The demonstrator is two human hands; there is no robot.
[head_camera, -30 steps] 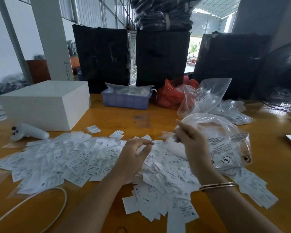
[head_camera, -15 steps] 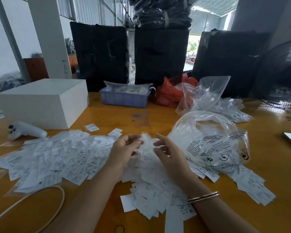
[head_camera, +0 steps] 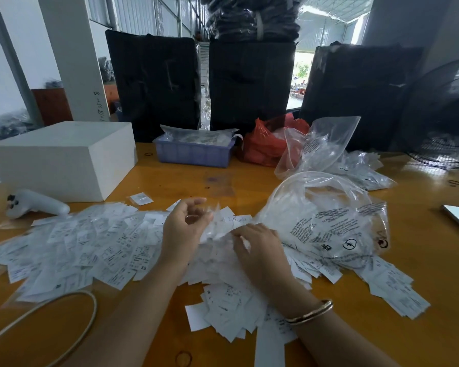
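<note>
The labels [head_camera: 96, 242] heaped under the left hand [head_camera: 186, 226] and right hand [head_camera: 260, 250] are thin matt white paper with black print. Just right of the right hand, the bag [head_camera: 329, 223] is clear, glossy, crinkled plastic film. The table [head_camera: 421, 274] is shiny varnished wood. The bangle [head_camera: 313, 311] on the right wrist looks like polished gold metal. Beyond the left hand, the box [head_camera: 64, 160] is matt white and the crate [head_camera: 194, 154] is dull blue plastic.

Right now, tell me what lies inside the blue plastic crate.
The blue plastic crate holds crumpled clear plastic bags heaped above its rim; whatever lies beneath them is covered by them and the crate's walls.
</note>
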